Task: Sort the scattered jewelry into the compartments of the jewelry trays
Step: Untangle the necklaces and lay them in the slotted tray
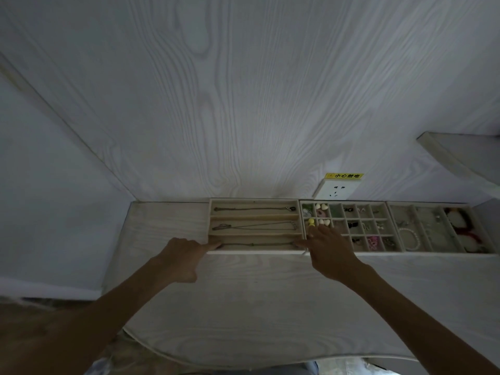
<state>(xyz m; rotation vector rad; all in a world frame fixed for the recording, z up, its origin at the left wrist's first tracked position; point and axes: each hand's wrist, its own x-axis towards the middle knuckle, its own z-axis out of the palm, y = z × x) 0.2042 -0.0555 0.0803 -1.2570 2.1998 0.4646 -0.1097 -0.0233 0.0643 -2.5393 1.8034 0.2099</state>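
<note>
In the head view, three jewelry trays are seen in a row at the back of the worktop, against the wall. The left tray has long slots, and a necklace is laid along each, the nearest necklace stretched along the front slot. The middle tray is filled with small pieces in most of its compartments, and the right tray with bracelets. No loose jewelry is seen on the worktop, so the sorting is judged nearly finished. The left hand is placed at the left end of the nearest necklace and the right hand at its right end. Whether either grip pinches the chain or only touches it cannot be told, since the fingertips are too small and dim.
</note>
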